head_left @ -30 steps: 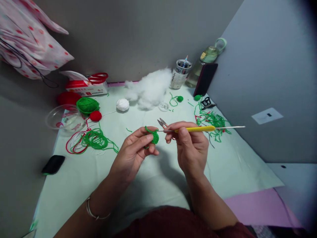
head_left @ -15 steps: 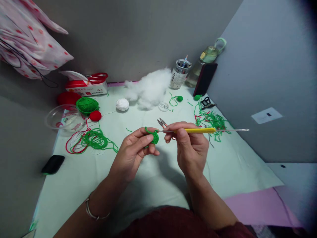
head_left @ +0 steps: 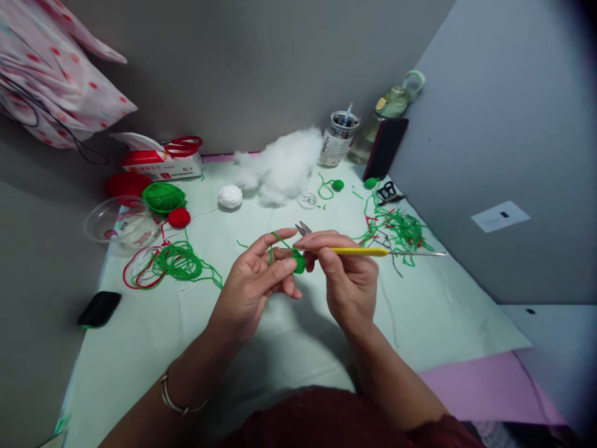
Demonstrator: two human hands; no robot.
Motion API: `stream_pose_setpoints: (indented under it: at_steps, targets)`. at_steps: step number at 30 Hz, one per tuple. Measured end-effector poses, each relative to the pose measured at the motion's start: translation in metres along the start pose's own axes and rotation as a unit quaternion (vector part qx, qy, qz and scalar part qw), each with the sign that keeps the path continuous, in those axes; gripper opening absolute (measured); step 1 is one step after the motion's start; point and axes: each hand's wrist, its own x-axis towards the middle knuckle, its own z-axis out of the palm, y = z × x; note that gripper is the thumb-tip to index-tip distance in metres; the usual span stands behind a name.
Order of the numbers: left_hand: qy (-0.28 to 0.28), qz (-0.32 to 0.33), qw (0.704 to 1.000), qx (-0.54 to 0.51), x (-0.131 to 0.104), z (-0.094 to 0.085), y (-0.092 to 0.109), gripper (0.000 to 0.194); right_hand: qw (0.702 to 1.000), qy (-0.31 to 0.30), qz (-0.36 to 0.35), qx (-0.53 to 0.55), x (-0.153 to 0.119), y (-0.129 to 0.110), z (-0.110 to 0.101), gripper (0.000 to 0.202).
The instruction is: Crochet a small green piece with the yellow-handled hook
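Note:
A small green crochet piece [head_left: 300, 262] is pinched between the thumb and fingers of my left hand [head_left: 261, 274]. Green yarn runs from it over my raised left index finger. My right hand [head_left: 347, 274] grips a crochet hook [head_left: 359, 251] by its yellow handle, with the metal shaft sticking out to the right. The hook's working end reaches left at the top of the green piece; its very tip is hard to make out among the fingers. Small scissors [head_left: 302, 228] lie on the table just behind my right fingers, their handles hidden.
Behind my hands are white stuffing [head_left: 284, 165], a white yarn ball [head_left: 230, 196] and a can of pens [head_left: 339, 140]. Loose green yarn [head_left: 180, 260] lies left, below a clear bowl [head_left: 116, 224]. Yarn scraps [head_left: 403, 229] and a dark phone [head_left: 386, 149] are at right.
My right hand has moved left with the hook, whose working end now reaches further past the green piece. My left index finger has lifted, drawing the yarn up.

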Motion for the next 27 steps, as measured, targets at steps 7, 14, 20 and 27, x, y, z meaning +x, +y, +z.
stream_pose_setpoints:
  at_steps: [7,14,20,27]
  targets:
    - [0.018,0.014,1.000,0.007,0.001,-0.001,0.004,0.045,0.994,0.010,0.068,0.090,0.004,0.002,-0.001,0.018]
    - [0.010,0.028,1.000,0.000,-0.001,-0.003,0.004,0.035,0.988,-0.003,0.078,0.130,0.008,-0.001,-0.003,0.019]
    - [0.036,0.066,0.996,0.046,-0.001,-0.005,0.001,0.035,1.000,-0.007,-0.029,0.000,-0.001,-0.006,-0.004,0.020]
    - [0.101,0.151,0.974,0.133,-0.004,-0.005,-0.007,0.039,0.971,-0.026,-0.198,-0.129,-0.002,-0.001,-0.002,0.020]
